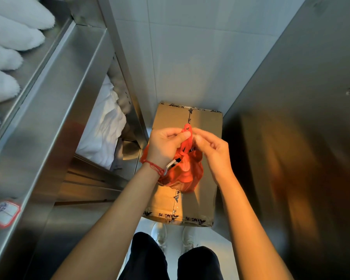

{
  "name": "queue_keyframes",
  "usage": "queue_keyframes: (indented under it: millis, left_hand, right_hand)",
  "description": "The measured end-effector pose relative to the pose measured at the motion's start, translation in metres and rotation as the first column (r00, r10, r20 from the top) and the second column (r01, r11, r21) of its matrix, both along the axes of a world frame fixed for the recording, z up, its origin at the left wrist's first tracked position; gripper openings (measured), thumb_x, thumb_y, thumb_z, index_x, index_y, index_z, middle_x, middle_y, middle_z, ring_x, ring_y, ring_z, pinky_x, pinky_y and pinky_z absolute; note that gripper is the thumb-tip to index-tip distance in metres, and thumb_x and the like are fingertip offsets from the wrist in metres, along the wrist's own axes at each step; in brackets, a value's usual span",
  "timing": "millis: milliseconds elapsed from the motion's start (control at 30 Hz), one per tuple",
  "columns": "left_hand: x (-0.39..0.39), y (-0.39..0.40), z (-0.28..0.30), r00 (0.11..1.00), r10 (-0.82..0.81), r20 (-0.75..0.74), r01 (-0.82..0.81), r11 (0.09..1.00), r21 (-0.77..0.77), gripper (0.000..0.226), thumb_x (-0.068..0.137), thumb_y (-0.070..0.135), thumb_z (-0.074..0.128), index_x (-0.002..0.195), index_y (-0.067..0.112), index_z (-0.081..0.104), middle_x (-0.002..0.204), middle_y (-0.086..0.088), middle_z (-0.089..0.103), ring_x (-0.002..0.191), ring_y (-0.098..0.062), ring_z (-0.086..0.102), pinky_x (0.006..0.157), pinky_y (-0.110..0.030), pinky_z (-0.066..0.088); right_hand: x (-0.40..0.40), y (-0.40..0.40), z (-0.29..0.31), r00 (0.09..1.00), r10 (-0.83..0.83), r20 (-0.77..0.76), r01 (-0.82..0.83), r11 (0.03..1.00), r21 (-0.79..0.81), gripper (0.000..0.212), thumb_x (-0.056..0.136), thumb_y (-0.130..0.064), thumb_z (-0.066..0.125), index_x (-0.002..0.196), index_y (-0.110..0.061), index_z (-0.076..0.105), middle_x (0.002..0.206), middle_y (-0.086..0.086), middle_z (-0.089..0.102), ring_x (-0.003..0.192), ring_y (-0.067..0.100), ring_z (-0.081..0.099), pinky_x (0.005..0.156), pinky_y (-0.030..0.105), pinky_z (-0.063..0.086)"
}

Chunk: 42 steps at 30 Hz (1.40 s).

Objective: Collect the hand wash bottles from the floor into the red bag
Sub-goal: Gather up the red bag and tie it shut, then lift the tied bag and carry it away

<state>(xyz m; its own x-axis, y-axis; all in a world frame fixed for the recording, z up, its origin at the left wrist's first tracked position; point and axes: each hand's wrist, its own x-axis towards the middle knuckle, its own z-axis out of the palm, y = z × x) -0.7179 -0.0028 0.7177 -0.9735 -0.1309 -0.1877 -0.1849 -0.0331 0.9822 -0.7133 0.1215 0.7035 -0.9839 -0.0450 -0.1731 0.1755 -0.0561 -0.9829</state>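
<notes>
The left hand (166, 146) pinches the twisted handles of the red bag (182, 172) between thumb and curled fingers, holding it in the air above a taped carton (202, 126); the right hand (212, 150) sits just beside the handles, its thumb and forefinger near the red strip, though whether they actually grip it cannot be told from this angle. The bag hangs bulging, with something pale poking out at its mouth by the left wrist, perhaps a bottle (171, 164); no bottles show on the floor (174, 251) around the shoes.

The step appears to be gathering or tying the handles shut. To do it well, the person should keep the left pinch firm and low on the handles so the load stays hanging straight; the right fingers should take one loop cleanly before any twist; the protruding item ought to be tucked below the mouth first, lest it slip out when the bag tilts.
</notes>
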Motion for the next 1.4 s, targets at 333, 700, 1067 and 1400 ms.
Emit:
queue_keyframes:
  millis: [333,700,1067,1400]
  left_hand:
    - [0.012,-0.003,0.035,0.992,-0.127,0.003,0.127,0.992,0.017,0.009,0.081,-0.001,0.06,0.079,-0.003,0.069,0.054,0.012,0.069,0.055,-0.006,0.064,0.053,-0.022,0.049]
    - [0.064,-0.014,0.038,0.988,0.089,-0.123,-0.112,0.975,-0.193,0.018,0.08,0.01,0.065,0.097,0.013,0.069,0.085,0.003,0.07,0.077,0.004,0.063,0.074,-0.01,0.048]
    - [0.206,-0.004,0.016,0.956,0.182,-0.23,-0.291,0.679,-0.674,0.036,0.082,0.032,0.054,0.107,0.009,0.066,0.111,-0.012,0.067,0.108,-0.022,0.059,0.095,-0.022,0.037]
    - [0.326,-0.011,0.002,0.955,0.248,-0.161,-0.25,0.387,-0.887,0.055,0.095,0.045,0.024,0.114,0.009,0.06,0.119,-0.014,0.063,0.115,-0.027,0.053,0.1,-0.039,0.037]
  right_hand:
    - [0.024,-0.001,0.022,0.993,0.108,0.043,-0.11,0.992,0.055,0.012,0.075,-0.002,0.068,0.078,-0.011,0.073,0.066,-0.008,0.073,0.07,0.012,0.068,0.074,0.026,0.055]
    - [0.064,0.005,0.059,0.987,0.079,0.143,-0.077,0.997,-0.022,0.012,0.078,-0.005,0.065,0.068,-0.003,0.071,0.052,-0.002,0.069,0.05,0.01,0.062,0.056,0.02,0.054]
    - [0.137,0.013,0.054,0.938,0.25,0.241,-0.237,0.968,-0.079,0.013,0.08,-0.001,0.063,0.068,-0.006,0.069,0.053,-0.002,0.069,0.051,0.006,0.062,0.058,0.017,0.054]
    - [0.202,0.011,0.056,0.907,0.316,0.278,-0.314,0.948,-0.053,0.007,0.078,-0.005,0.067,0.074,0.0,0.07,0.058,0.001,0.072,0.057,0.01,0.067,0.064,0.021,0.057]
